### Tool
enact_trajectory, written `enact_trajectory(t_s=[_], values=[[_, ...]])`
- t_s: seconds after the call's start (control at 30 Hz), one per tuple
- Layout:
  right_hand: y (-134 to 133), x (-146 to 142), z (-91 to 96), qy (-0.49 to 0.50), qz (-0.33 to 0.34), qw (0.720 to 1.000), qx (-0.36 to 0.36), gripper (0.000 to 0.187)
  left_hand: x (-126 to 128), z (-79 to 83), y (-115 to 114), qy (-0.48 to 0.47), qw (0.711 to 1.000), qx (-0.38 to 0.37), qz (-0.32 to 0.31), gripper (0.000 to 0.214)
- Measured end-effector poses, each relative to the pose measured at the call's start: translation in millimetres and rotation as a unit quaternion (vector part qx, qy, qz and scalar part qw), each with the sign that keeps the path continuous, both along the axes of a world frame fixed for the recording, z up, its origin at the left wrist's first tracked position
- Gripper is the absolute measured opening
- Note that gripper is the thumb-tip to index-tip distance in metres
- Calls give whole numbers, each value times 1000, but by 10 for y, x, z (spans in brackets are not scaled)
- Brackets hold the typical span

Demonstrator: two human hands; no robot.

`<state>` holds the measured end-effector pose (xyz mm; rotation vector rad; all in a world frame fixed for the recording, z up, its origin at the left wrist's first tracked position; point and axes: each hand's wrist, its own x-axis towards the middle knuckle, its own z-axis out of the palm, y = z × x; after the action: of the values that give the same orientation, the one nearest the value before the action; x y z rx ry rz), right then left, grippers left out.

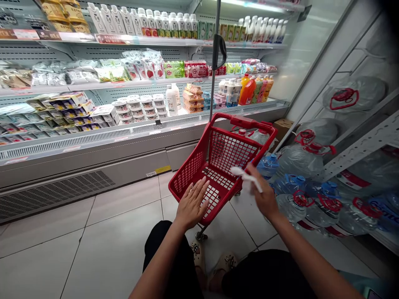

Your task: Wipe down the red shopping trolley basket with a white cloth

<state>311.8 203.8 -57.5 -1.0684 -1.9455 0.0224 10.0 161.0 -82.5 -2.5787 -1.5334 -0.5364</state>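
A red plastic shopping cart [241, 120] with lattice basket walls stands in front of me. Over its near edge my left hand [191, 205] is held flat, with the fingers stretched out and nothing in them. My right hand [264, 193], at the cart's right side, is closed on a crumpled white tissue [246, 176] that is smeared by motion. Part of the tissue trails down over the fingers. No goods show in the basket.
An open refrigerated case [140, 143] with bottles, cups and packs runs along the far side. On the right, large water bottles [324, 207] with red and blue handles fill a rack. A dark pole [215, 54] with a handle stands behind the cart. Tiled floor [118, 232] lies below.
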Motion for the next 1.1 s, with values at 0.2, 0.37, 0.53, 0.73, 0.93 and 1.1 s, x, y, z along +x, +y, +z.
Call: enact_trajectory(t_s=[0.2, 0.37, 0.53, 0.73, 0.93, 1.1], values=[[-16, -105, 14, -103, 53, 992, 56, 80, -95, -7, 14, -4, 1000, 14, -7, 68], [-432, -559, -473, -242, 103, 965, 19, 87, -91, -38, 30, -18, 1000, 18, 11, 69], [-694, -790, -549, -271, 197, 941, 52, 88, -113, -51, 44, -17, 1000, 14, -1, 67], [5, -86, -378, -257, 85, 962, 27, 85, -149, -40, 90, -1, 1000, 9, -18, 67], [60, -171, -426, -226, 86, 970, 18, 66, -254, -49, 290, 4, 999, 8, -43, 67], [-312, -727, -443, -239, 141, 961, 2, 77, -375, -35, 450, -9, 1000, 4, -12, 65]])
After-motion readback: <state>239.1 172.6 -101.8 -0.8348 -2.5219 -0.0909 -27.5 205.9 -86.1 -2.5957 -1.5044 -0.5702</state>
